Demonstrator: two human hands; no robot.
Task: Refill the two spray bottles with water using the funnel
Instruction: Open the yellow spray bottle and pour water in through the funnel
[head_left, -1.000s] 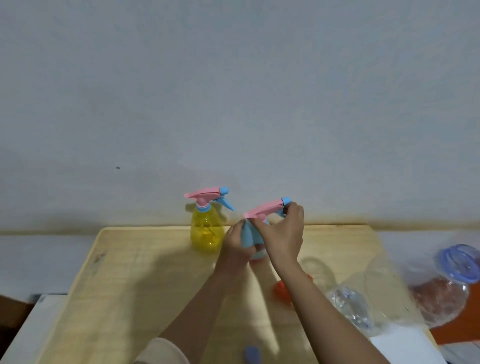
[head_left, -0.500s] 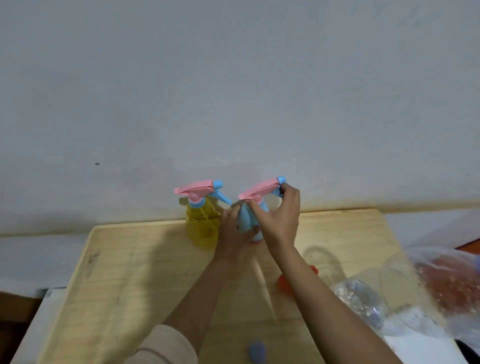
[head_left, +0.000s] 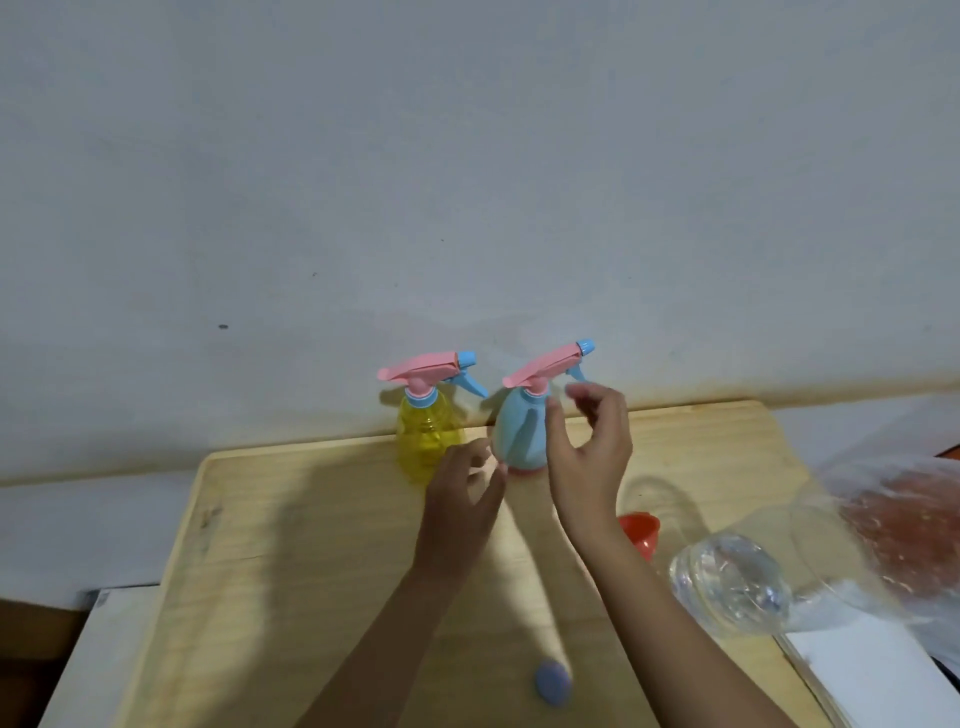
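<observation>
Two spray bottles stand at the far edge of the wooden table (head_left: 291, 545), both with pink trigger heads. The yellow bottle (head_left: 427, 436) is on the left and the blue bottle (head_left: 519, 431) stands just right of it. My left hand (head_left: 465, 483) hovers at the blue bottle's lower left with loosely curled fingers and holds nothing. My right hand (head_left: 589, 447) is just right of that bottle, fingers relaxed and apart from it. A red funnel (head_left: 640, 532) lies on the table behind my right wrist. A clear plastic water bottle (head_left: 727, 587) lies at the right.
A small blue cap (head_left: 553, 688) lies near the table's front edge. A large clear jar (head_left: 893, 525) with reddish contents lies on its side at the far right, above a white surface (head_left: 862, 675). A grey wall stands right behind the table.
Both hands have let go of the blue spray bottle, which now stands on the table beside the yellow one. The hands have drawn slightly back from it.
</observation>
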